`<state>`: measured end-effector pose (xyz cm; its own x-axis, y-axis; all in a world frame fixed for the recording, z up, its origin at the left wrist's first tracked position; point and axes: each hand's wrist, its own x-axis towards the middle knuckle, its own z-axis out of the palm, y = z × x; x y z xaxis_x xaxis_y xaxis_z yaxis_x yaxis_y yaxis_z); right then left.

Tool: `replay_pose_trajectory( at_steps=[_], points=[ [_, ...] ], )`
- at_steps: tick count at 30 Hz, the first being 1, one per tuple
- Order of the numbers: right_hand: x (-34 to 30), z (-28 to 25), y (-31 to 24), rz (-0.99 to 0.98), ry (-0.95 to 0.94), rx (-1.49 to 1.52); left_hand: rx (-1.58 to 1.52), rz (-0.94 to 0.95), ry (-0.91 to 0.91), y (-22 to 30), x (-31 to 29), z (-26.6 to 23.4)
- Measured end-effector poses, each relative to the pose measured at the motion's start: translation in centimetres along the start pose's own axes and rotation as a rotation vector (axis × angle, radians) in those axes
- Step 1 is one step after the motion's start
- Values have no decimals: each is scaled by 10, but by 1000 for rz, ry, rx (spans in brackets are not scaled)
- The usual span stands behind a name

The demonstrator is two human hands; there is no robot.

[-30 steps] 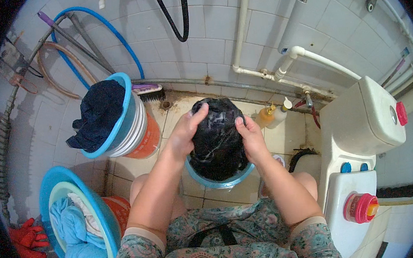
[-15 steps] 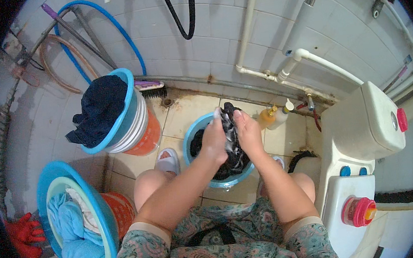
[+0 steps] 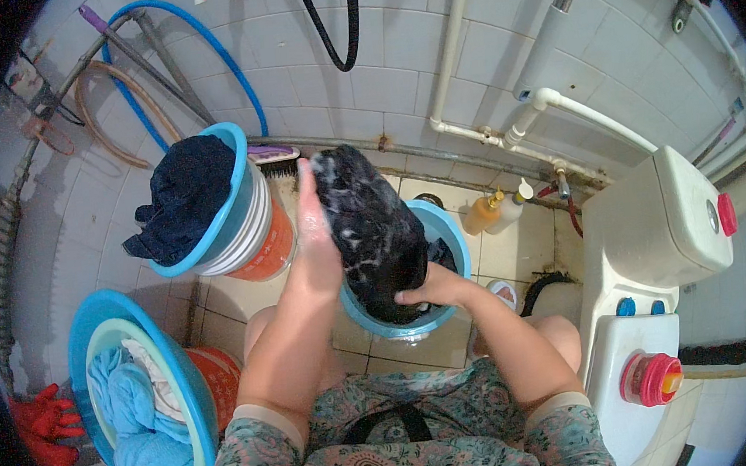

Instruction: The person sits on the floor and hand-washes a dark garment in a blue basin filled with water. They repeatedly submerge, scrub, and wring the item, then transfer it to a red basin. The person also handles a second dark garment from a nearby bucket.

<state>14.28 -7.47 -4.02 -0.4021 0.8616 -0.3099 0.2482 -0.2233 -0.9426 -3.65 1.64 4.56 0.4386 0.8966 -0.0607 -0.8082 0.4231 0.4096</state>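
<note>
A black wet garment (image 3: 368,225) streaked with white suds is stretched up above a light-blue basin (image 3: 450,319) on the floor between my feet. At its left edge is my left hand (image 3: 316,237), fingers pointing up along the cloth and partly behind it, holding it up. Suds coat that hand. Lower down, my right hand (image 3: 439,287) grips the garment's bottom end over the basin, thumb in front and its other fingers mostly hidden. More dark cloth (image 3: 441,254) shows inside the basin by its right wall.
Dark clothing (image 3: 184,195) overflows a blue basin on a bucket (image 3: 272,236) at left. Nearer, another basin (image 3: 91,321) holds light-blue cloth (image 3: 149,443). Pump bottles (image 3: 482,214) stand by the wall pipes. A toilet (image 3: 626,336) is on the right; a brush (image 3: 275,156) lies behind.
The garment, bunched between both hands before, is now spread out and raised. My left hand has moved left and up; my right hand has dropped lower, to the garment's bottom end.
</note>
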Motion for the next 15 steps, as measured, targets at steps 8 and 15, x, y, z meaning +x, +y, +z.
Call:
replay_pose_trajectory(
  at_steps=[8, 15],
  points=[
    [-7, -51, -26, -55, 401, 839, -51, 110, 372, 35, 2, -31],
    [-4, -71, -52, -408, 512, 1427, 610, -157, 204, -39, -10, -46]
  ],
)
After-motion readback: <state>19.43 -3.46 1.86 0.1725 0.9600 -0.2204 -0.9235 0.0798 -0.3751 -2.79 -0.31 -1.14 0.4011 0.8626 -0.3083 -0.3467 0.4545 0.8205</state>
